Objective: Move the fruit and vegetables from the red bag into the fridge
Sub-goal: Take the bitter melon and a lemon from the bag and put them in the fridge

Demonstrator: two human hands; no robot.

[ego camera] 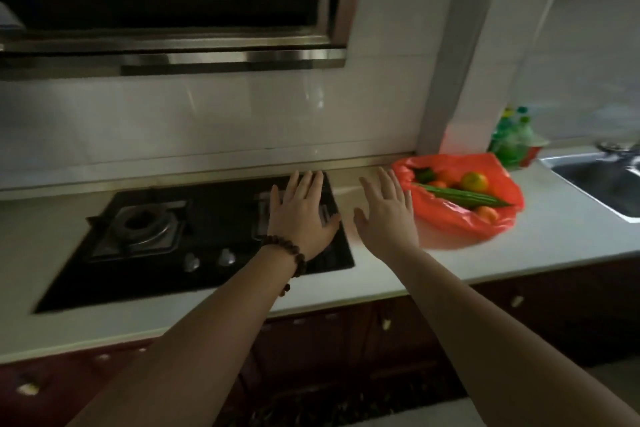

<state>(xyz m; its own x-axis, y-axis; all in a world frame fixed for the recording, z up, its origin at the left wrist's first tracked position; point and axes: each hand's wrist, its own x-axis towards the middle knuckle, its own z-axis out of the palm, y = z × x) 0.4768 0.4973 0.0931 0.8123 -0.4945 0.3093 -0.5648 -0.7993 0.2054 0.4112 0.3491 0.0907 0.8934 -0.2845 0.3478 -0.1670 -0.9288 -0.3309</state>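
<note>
A red plastic bag (pixel 460 222) lies open on the white counter, right of the stove. Inside it I see a long green vegetable (pixel 467 198), an orange-yellow round fruit (pixel 475 182) and smaller orange fruits (pixel 486 214). My right hand (pixel 384 211) hovers flat with fingers spread, just left of the bag and apart from it. My left hand (pixel 303 211), with a bead bracelet at the wrist, is spread over the right burner of the stove. Both hands hold nothing. The fridge is not in view.
A black gas stove (pixel 166 239) is set into the white counter (pixel 571 236). A steel sink (pixel 602 184) lies at the far right. Green bottles (pixel 512 139) stand behind the bag. A range hood (pixel 173 10) hangs overhead; dark red cabinets run below.
</note>
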